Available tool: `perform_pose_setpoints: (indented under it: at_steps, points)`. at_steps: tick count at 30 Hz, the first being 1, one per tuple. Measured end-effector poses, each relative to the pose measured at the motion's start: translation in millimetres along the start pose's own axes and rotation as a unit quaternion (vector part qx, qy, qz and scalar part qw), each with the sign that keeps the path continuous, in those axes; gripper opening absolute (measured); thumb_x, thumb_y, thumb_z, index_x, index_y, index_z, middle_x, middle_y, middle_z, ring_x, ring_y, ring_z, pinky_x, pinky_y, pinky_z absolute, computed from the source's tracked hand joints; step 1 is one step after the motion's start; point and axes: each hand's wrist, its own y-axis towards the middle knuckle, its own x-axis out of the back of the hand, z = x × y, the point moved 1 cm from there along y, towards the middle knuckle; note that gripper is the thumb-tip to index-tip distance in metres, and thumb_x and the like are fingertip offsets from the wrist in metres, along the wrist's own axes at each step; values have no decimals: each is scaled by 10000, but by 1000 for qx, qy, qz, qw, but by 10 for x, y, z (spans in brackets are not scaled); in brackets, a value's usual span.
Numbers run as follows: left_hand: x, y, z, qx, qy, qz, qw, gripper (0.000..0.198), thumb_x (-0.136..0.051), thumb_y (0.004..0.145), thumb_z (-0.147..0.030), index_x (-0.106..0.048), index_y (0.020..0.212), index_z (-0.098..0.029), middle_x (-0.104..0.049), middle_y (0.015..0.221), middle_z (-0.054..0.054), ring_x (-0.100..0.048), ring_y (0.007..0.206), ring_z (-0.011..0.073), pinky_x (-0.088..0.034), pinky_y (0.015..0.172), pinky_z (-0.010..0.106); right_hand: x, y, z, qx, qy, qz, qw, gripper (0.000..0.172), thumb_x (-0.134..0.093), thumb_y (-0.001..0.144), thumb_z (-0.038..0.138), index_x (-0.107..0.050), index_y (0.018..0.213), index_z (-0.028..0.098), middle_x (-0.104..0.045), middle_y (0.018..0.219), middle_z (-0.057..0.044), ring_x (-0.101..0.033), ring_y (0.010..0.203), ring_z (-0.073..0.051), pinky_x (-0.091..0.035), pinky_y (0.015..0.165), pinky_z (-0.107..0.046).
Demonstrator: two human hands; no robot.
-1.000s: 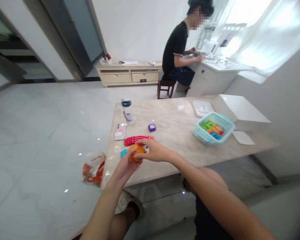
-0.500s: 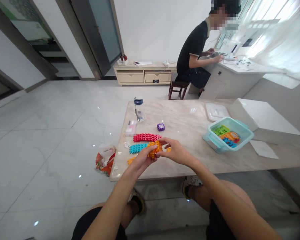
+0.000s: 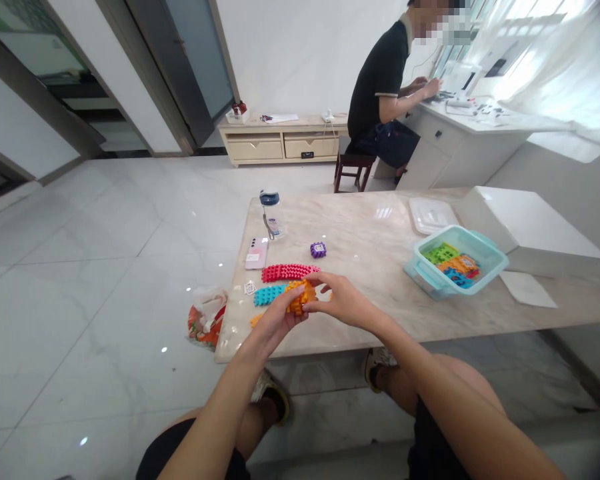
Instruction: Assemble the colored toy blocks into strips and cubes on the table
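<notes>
Support the orange block assembly (image 3: 306, 292) firmly in the left hand (image 3: 279, 319), and apply right hand (image 3: 346, 303) fingertip pressure evenly to limit twisting. The assembly sits at the left hand's one o'clock, pinched between thumb and fingers; the right thumb and forefinger grip its three o'clock side, with the blue strip (image 3: 269, 295) at nine o'clock on the table (image 3: 370, 267).

Looking like a home: showing a low drawer cabinet (image 3: 256, 149) beyond the far edge of the tabletop (image 3: 370, 273), floor tiles (image 3: 105, 287) along its left edge, sheer curtains (image 3: 560, 83) past its far right corner.
</notes>
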Motion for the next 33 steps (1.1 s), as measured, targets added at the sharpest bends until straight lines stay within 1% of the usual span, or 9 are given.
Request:
perform_pose_setpoints:
  at_steps: [4, 10, 12, 15, 17, 21, 23, 26, 33]
  points:
    - [6, 2, -19, 0, -1, -6, 1000, 241, -876, 882, -329, -801, 1034, -158, -792, 959, 70, -691, 718, 129, -594, 680, 235, 17, 4, -4, 8, -12, -2, 1000, 568, -945, 815, 320, -750, 1339, 221, -770, 1355, -111, -751, 1099, -246, -622, 894, -381]
    - [14, -11, -66, -7, 15, -6, 1000, 261, -872, 881, -366, -779, 1002, -155, -796, 928, 89, -751, 749, 161, -582, 673, 229, 81, -12, 48, 26, -19, -27, 999, 527, -924, 844, 352, -743, 1323, 226, -782, 1257, -90, -739, 1100, -247, -625, 931, -400]
    - [46, -15, -96, -11, 26, -17, 999, 268, -858, 887, -377, -777, 997, -147, -799, 926, 102, -776, 784, 179, -575, 669, 222, 98, -13, 60, 39, -23, -41, 998, 497, -888, 885, 372, -733, 1336, 235, -754, 1290, -93, -735, 1116, -239, -629, 921, -385]
    - [119, -35, -185, -41, 34, -50, 997, 264, -861, 879, -385, -772, 963, -151, -803, 918, 92, -781, 788, 179, -575, 669, 224, 109, -18, 23, 43, -39, -60, 996, 470, -842, 933, 390, -716, 1360, 238, -684, 1364, -110, -729, 1132, -230, -637, 891, -358]
    - [168, -66, -278, -77, 28, -63, 995, 274, -876, 861, -389, -769, 958, -156, -801, 907, 71, -765, 761, 166, -577, 677, 234, 93, -29, -38, 38, -85, -55, 994, 457, -837, 938, 359, -711, 1357, 226, -675, 1334, -113, -723, 1142, -243, -630, 948, -389]
    - [251, -130, -477, -141, 10, -89, 986, 319, -889, 830, -419, -757, 962, -161, -783, 872, 49, -756, 754, 164, -544, 664, 242, -54, -55, -185, 31, -208, 31, 977, 521, -847, 905, 207, -673, 1396, 222, -677, 1343, -117, -691, 1235, -290, -562, 1111, -478]
    - [292, -141, -540, -152, -2, -101, 983, 321, -887, 826, -427, -752, 956, -166, -782, 871, 48, -759, 762, 166, -534, 671, 247, -189, -47, -247, 29, -246, 89, 965, 498, -832, 906, 167, -673, 1375, 212, -674, 1362, -129, -686, 1255, -302, -556, 1113, -483]
    - [355, -138, -568, -147, -17, -106, 983, 316, -880, 835, -436, -748, 944, -170, -779, 856, 50, -756, 766, 171, -528, 680, 254, -426, 16, -310, 30, -284, 149, 947, 397, -828, 921, 190, -696, 1296, 189, -690, 1333, -146, -694, 1236, -316, -560, 1088, -481]
    - [479, -160, -547, -139, -27, -104, 984, 376, -901, 804, -480, -730, 956, -181, -775, 879, 44, -744, 762, 162, -532, 657, 243, -887, 215, -369, 48, -288, 200, 935, 416, -861, 919, 247, -680, 1283, 163, -720, 1303, -163, -697, 1224, -334, -558, 1067, -481]
